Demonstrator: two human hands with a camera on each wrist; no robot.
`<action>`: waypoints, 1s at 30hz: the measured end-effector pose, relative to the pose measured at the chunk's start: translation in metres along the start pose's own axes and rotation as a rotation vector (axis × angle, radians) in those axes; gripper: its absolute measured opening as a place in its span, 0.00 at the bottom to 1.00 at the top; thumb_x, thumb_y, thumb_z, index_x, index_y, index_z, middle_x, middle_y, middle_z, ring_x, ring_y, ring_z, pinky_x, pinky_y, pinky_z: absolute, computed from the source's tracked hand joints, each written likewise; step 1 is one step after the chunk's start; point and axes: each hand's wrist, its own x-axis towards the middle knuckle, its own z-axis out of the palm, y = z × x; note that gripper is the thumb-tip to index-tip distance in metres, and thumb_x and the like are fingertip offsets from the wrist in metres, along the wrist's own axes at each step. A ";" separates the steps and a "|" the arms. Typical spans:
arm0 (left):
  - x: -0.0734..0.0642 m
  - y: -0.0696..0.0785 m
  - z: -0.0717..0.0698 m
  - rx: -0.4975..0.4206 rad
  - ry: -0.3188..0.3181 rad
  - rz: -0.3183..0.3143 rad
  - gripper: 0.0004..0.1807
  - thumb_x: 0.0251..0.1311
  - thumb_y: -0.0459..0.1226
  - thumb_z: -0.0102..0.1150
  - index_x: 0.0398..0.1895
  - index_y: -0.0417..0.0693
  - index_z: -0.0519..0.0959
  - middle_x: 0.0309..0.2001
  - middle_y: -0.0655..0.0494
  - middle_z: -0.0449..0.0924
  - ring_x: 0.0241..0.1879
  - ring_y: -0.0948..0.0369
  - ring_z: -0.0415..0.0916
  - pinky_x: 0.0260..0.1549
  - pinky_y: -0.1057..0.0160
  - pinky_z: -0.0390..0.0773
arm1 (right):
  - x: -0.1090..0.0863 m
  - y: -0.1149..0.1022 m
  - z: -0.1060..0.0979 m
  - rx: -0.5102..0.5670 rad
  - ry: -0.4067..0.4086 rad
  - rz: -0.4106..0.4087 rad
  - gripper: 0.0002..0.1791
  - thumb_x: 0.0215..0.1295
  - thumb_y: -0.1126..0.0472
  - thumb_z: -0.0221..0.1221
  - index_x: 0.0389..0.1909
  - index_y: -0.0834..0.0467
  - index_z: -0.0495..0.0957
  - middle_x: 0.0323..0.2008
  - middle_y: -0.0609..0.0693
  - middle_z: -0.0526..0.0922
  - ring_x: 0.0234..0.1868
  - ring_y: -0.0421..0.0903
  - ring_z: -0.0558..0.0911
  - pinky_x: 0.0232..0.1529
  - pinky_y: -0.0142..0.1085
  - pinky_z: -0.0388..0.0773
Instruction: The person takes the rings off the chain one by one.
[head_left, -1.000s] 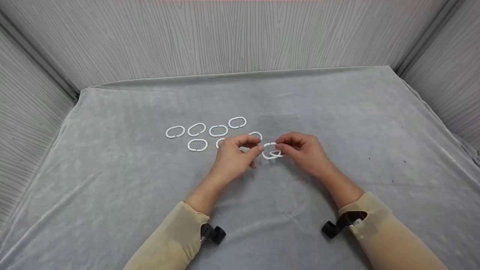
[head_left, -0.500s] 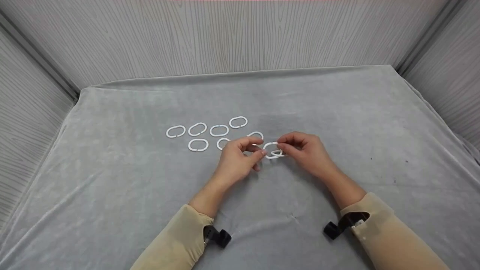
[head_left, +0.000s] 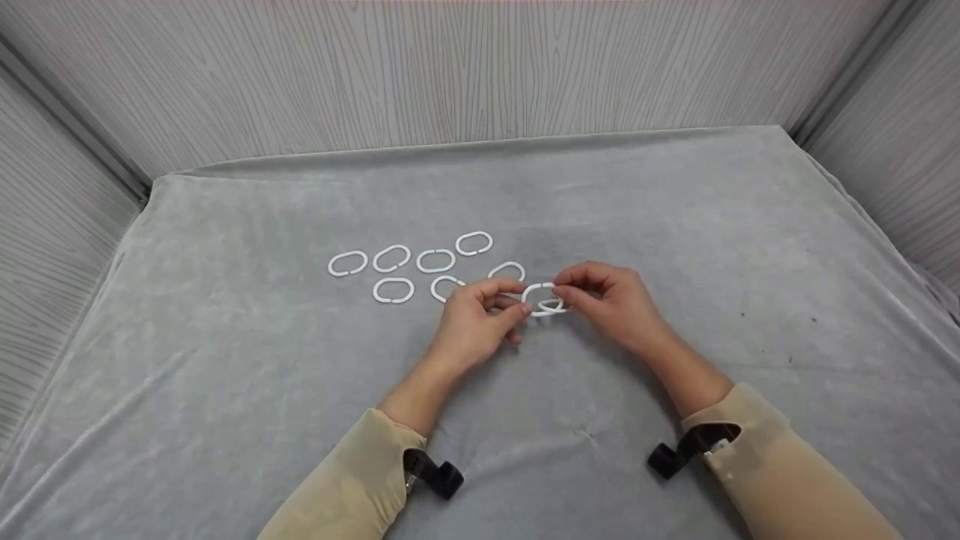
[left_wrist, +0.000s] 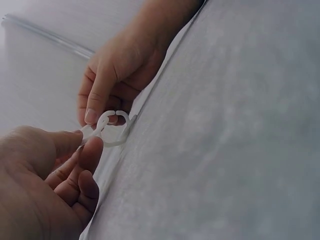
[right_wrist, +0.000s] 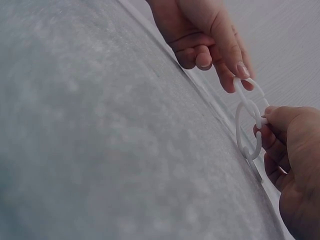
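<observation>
My left hand pinches one end of a white oval split link between thumb and fingers. That link is hooked with a second white link, pinched by my right hand near the gap in its side. From the second link's lower end hangs a third link, partly out of sight behind the fingers. In the left wrist view the joined links overlap between both hands' fingertips. Both hands are close together over the cloth, right of the middle.
Several loose white links lie flat on the grey cloth, left of and beyond my left hand. Its fingers partly cover two of them. Wood-grain panels stand behind the table, and black wrist cameras sit at both sleeves.
My left hand has shifted slightly right, its thumb now overlapping the near link's left end. The right hand has barely moved, and the loose links lie as before.
</observation>
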 end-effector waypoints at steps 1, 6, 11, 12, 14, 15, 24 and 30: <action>0.000 0.000 0.000 0.001 0.001 0.002 0.15 0.64 0.25 0.69 0.53 0.30 0.85 0.36 0.39 0.89 0.17 0.63 0.79 0.22 0.65 0.83 | 0.000 0.000 0.000 -0.005 0.001 -0.002 0.05 0.70 0.65 0.70 0.43 0.60 0.90 0.37 0.52 0.90 0.37 0.43 0.86 0.40 0.30 0.83; 0.003 -0.001 -0.001 0.014 0.023 -0.003 0.14 0.65 0.25 0.68 0.53 0.31 0.85 0.34 0.42 0.89 0.18 0.64 0.78 0.22 0.66 0.82 | 0.000 -0.002 0.000 -0.026 0.007 -0.007 0.05 0.71 0.64 0.69 0.44 0.61 0.90 0.38 0.52 0.90 0.38 0.42 0.86 0.42 0.29 0.82; 0.003 -0.005 -0.001 0.023 0.058 0.005 0.13 0.64 0.25 0.68 0.52 0.32 0.85 0.33 0.45 0.89 0.18 0.65 0.78 0.22 0.66 0.83 | -0.001 -0.001 -0.001 -0.020 0.014 -0.011 0.05 0.70 0.64 0.70 0.44 0.60 0.90 0.38 0.51 0.90 0.40 0.43 0.87 0.43 0.30 0.82; 0.004 -0.006 -0.001 0.021 0.064 0.006 0.13 0.64 0.25 0.68 0.52 0.31 0.85 0.33 0.45 0.89 0.18 0.65 0.79 0.22 0.66 0.83 | -0.001 -0.001 -0.001 -0.014 0.015 -0.009 0.05 0.70 0.64 0.70 0.43 0.60 0.90 0.39 0.51 0.90 0.40 0.43 0.87 0.44 0.30 0.82; 0.004 -0.007 -0.001 0.015 0.074 0.006 0.13 0.64 0.25 0.68 0.51 0.31 0.85 0.33 0.45 0.89 0.18 0.65 0.79 0.22 0.66 0.83 | -0.002 0.000 -0.001 -0.005 0.019 -0.004 0.05 0.69 0.64 0.71 0.43 0.60 0.90 0.39 0.51 0.90 0.41 0.43 0.87 0.45 0.30 0.82; 0.004 -0.007 -0.002 0.010 0.079 0.003 0.13 0.64 0.24 0.67 0.51 0.31 0.85 0.33 0.44 0.89 0.18 0.66 0.79 0.21 0.66 0.83 | -0.002 0.000 -0.001 -0.004 0.021 -0.003 0.05 0.69 0.64 0.71 0.43 0.60 0.90 0.39 0.51 0.90 0.42 0.43 0.87 0.45 0.30 0.82; 0.005 -0.009 -0.004 -0.026 0.132 -0.008 0.13 0.65 0.25 0.68 0.51 0.31 0.85 0.34 0.40 0.89 0.15 0.66 0.78 0.20 0.68 0.80 | 0.000 0.000 -0.001 -0.025 0.031 0.006 0.07 0.69 0.63 0.72 0.45 0.60 0.89 0.40 0.51 0.90 0.43 0.44 0.86 0.46 0.31 0.82; 0.006 -0.010 -0.004 -0.048 0.154 -0.025 0.13 0.66 0.25 0.68 0.52 0.30 0.84 0.35 0.37 0.89 0.15 0.66 0.79 0.20 0.68 0.80 | 0.000 0.001 -0.001 -0.054 0.021 0.021 0.08 0.69 0.61 0.72 0.45 0.59 0.90 0.40 0.49 0.90 0.42 0.45 0.86 0.44 0.32 0.81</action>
